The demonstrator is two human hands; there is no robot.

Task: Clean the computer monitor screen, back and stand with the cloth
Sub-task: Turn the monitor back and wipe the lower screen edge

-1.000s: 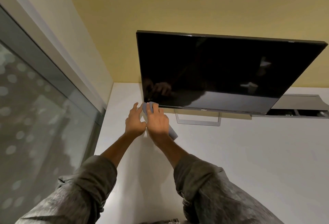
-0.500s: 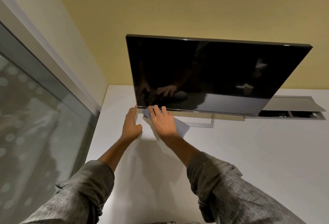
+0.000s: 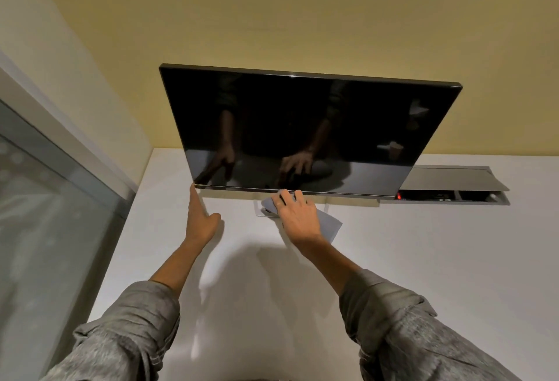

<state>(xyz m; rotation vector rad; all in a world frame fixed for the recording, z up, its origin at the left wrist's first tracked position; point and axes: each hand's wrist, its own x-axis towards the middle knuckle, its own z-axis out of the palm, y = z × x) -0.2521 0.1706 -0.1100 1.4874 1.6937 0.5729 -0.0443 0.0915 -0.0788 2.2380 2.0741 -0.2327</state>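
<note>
A black, switched-off monitor [image 3: 302, 126] stands on the white desk [image 3: 438, 259], tilted back, with my arms reflected in its screen. My right hand [image 3: 298, 219] presses a pale blue cloth [image 3: 328, 225] against the middle of the monitor's bottom edge, over the stand, which is mostly hidden. My left hand [image 3: 201, 217] is flat with fingers together, its fingertips touching the monitor's lower left corner. It holds nothing.
An open grey cable hatch [image 3: 453, 182] with a red light sits in the desk behind the monitor's right end. A glass partition [image 3: 45, 229] runs along the desk's left side. A yellow wall [image 3: 302, 17] rises behind.
My right hand slid the cloth rightward along the bottom edge, from the left corner to the middle. My left hand stayed by the left corner.
</note>
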